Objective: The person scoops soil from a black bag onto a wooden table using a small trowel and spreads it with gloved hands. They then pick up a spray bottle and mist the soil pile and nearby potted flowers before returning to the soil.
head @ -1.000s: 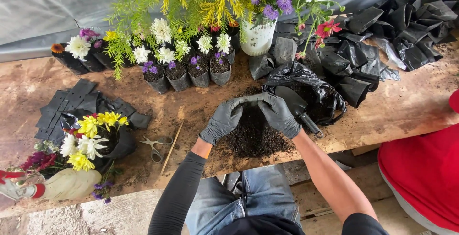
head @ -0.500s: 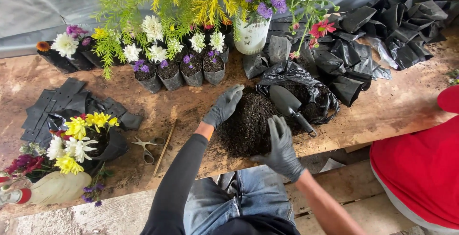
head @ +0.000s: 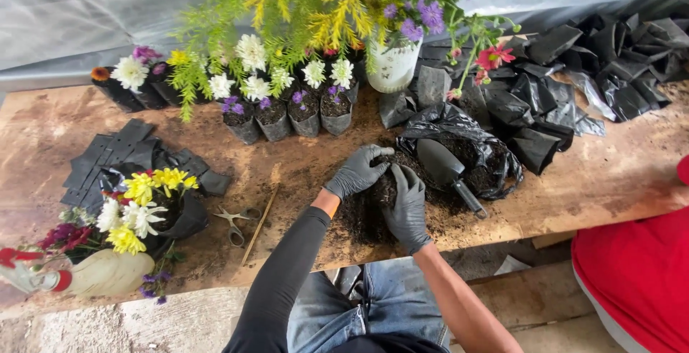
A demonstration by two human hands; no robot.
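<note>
Both of my hands wear black gloves and press on a dark mound of soil (head: 369,209) on the wooden table (head: 588,181). My left hand (head: 357,171) cups the mound's far left side. My right hand (head: 407,208) lies against its near right side, and a clump of soil (head: 385,189) sits between the two. Just right of the mound, a black trowel (head: 448,173) rests in an open black plastic bag of soil (head: 495,163).
Small black grow bags with white and purple flowers (head: 287,102) line the back. A white pot (head: 393,66) holds tall greenery. Empty black bags (head: 574,73) pile at right, flat ones (head: 108,156) at left. Scissors (head: 235,222), a thin stick (head: 260,222), a person in red (head: 639,274).
My right hand has come back from the near edge to the mound, and my left hand has dropped onto it. Both now close around the soil.
</note>
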